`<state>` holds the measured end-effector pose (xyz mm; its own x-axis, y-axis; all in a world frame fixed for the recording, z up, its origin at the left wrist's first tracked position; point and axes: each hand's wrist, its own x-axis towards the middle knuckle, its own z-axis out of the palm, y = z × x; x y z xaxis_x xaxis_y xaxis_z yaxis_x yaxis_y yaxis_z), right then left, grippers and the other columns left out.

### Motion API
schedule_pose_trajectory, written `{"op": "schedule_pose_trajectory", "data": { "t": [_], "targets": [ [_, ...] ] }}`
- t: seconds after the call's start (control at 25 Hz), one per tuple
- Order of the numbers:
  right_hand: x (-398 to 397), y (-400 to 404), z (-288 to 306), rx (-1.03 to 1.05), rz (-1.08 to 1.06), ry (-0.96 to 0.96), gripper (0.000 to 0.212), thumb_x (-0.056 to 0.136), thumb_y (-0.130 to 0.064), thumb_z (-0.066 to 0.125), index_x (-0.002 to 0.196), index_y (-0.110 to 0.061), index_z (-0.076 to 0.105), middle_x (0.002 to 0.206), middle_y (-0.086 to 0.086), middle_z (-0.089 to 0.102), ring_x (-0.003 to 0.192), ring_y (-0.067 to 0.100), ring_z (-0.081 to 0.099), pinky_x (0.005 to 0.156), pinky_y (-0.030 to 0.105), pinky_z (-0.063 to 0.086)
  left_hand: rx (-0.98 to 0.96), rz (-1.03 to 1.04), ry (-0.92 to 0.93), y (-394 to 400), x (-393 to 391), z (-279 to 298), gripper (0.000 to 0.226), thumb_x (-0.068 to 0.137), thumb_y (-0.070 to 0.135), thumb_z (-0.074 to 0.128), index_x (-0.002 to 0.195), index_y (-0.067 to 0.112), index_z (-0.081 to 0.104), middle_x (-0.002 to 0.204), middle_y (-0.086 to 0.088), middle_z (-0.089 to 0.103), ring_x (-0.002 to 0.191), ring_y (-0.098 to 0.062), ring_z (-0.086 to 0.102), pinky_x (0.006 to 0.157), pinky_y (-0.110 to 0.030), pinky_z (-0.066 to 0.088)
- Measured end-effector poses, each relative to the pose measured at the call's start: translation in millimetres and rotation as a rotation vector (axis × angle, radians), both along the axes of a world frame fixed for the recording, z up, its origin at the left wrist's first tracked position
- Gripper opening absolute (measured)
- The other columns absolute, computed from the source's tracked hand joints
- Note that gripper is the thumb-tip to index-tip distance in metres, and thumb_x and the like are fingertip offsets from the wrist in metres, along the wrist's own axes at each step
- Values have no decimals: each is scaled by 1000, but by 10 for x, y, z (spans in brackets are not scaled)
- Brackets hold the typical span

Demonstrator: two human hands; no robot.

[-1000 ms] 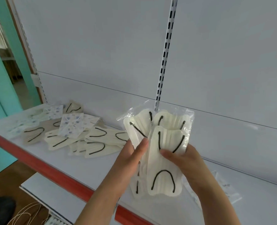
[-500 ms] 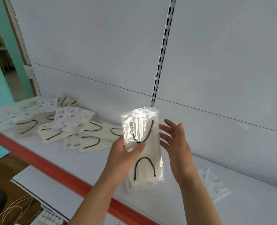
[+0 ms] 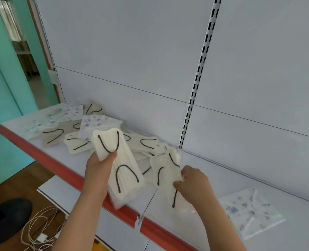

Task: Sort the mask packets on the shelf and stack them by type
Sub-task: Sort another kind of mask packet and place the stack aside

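Since 0.5 s ago: stack no longer upright in front of the chest, now tilted and lowered toward the shelf (image 3: pixel 213 178); right hand (image 3: pixel 191 185), then spread open beside the stack, now down on a separate packet; camera dipped, floor cables (image 3: pixel 39 227) newly in sight.

Head view, the only 1. Left hand (image 3: pixel 97 171) gripping the cream stack (image 3: pixel 121 167), thumb pressed on its upper face, lower end over the red edge (image 3: pixel 59 165). Right hand curled on a cream packet (image 3: pixel 166 171) lying on the shelf just right of the stack, pinching its near end. Unsorted pile (image 3: pixel 77 133) further left: cream, tan and blue-print packets overlapping. 1 print packet (image 3: pixel 249 211) alone, well apart at the right.

Risks, as judged: slick film on the stack, only 1 hand holding it, so lower packets likely to fan out or slip past the red edge to the floor. Right-hand pinch at 1 end only, so the packet may droop or drag a neighbour. Cream and tan look close; easy to mix types.
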<state>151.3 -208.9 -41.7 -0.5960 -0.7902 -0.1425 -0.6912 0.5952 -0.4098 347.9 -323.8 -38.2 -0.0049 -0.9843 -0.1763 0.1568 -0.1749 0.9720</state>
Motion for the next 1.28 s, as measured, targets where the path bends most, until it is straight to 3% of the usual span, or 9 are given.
{"op": "schedule_pose_trajectory", "data": {
  "t": [0.24,0.4,0.48,0.6,0.68,0.92,1.04,1.16,1.28],
  "targets": [
    [75,-143,214,-671,-25,-662,26,86,-25,74,101,-28,53,102,-3,68,79,8,67,71,27,55,142,-307,179,111,-176,107,25,100,34,57,119,20,67,110,-7,76,103,-25,71,84,-39,55],
    [448,-381,20,-499,281,-318,41,87,-42,70,123,-36,52,126,-14,47,110,0,50,95,19,43,134,-396,195,136,-245,80,29,96,29,63,119,13,70,107,-12,76,100,-30,74,88,-44,56],
    [293,-463,-34,-476,89,-215,48,90,-47,63,131,-25,51,135,-4,47,123,16,49,102,32,42,122,-171,116,-13,-156,-11,22,92,12,68,114,11,69,103,-14,77,93,-32,74,79,-41,58],
    [72,-518,-79,83,-203,164,79,84,-76,47,129,-11,46,129,8,50,121,28,49,97,40,37,132,-57,83,-190,-8,-126,25,91,8,69,116,11,66,108,-15,74,96,-32,70,77,-39,56],
    [67,-663,-80,203,-217,241,87,78,-83,47,125,-9,48,126,10,53,119,28,49,97,40,34,165,-49,101,-212,16,-169,29,91,8,69,119,8,65,109,-16,73,98,-33,69,78,-40,56],
    [-22,-944,-132,67,-115,-146,39,78,-44,72,104,-19,56,113,1,64,111,25,58,97,36,40,175,-118,56,-170,-25,-180,23,91,11,70,114,13,67,107,-12,74,97,-30,70,85,-43,57],
    [-247,-681,4,-243,-88,-355,22,81,-27,76,96,-13,66,95,5,71,89,24,66,85,41,54,115,-43,154,-153,-32,-99,23,97,17,63,120,17,64,111,-8,73,100,-27,69,82,-39,56],
    [-218,-505,367,-644,12,-478,17,87,-36,72,96,-22,67,85,-6,73,81,13,70,75,37,57,8,7,204,-104,-14,43,23,100,36,56,122,30,59,114,7,70,106,-14,65,83,-33,51],
    [170,-616,493,-698,275,-418,21,87,-48,67,101,-35,61,93,-18,71,88,-3,65,74,18,50,-88,-241,112,-31,-53,122,59,85,73,53,136,41,51,135,20,58,128,-7,51,111,-38,38]
  ]
}}
